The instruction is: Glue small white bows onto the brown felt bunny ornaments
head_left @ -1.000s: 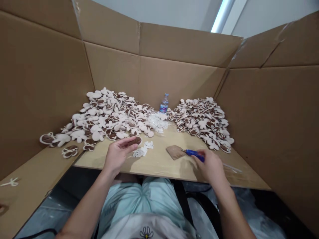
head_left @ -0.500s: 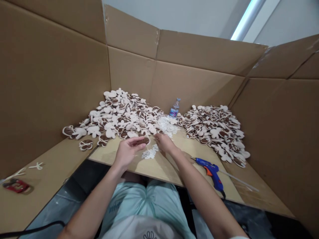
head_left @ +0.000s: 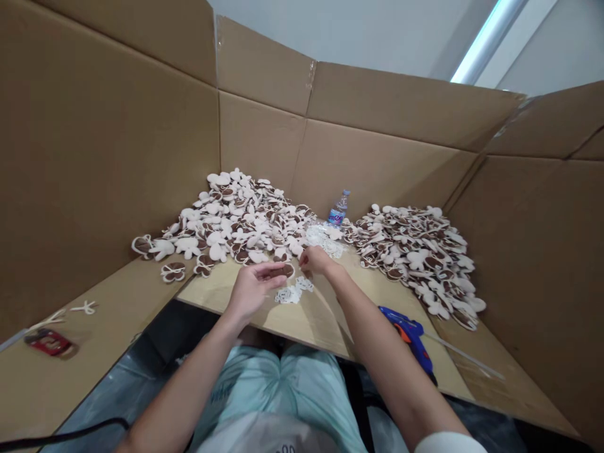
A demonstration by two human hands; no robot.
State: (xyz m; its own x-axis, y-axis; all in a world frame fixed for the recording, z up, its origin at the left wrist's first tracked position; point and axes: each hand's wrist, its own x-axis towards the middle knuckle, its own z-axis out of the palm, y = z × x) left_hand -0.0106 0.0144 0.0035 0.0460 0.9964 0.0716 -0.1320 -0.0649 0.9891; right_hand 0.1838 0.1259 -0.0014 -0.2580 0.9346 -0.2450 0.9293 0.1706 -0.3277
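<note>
Brown and cream flower-shaped cut-out (head_left: pixel 285 270) sits at the fingertips of the left hand (head_left: pixel 255 292). That hand is curled a little, with its fingers close together, and it pinches the cut-out between the finger ends and the thumb. The right hand (head_left: pixel 315 260) is just beside the cut-out, on its far side from the left hand. Its fingers are bunched, with the tips pressed together, but you cannot tell if they hold anything small.

Right under both hands, on a pale wooden table (head_left: pixel 212 290), lie bits of white lace (head_left: pixel 292 292). Past the right hand there is a fluffy heap of more white lace (head_left: pixel 323 240). Two big heaps of brown and cream cut-outs lie past the hands: one heap (head_left: pixel 238 220) is ahead of the left hand, and one (head_left: pixel 415 261) is far to the right of the right hand. A clear water bottle with a blue label (head_left: pixel 338 209) stands between the heaps.

Below and to the right of the right hand lies a blue and orange glue gun (head_left: pixel 408 333), with a thin white glue stick (head_left: pixel 465 357) near it. Tall brown cardboard walls (head_left: pixel 113 157) stand around it all.
</note>
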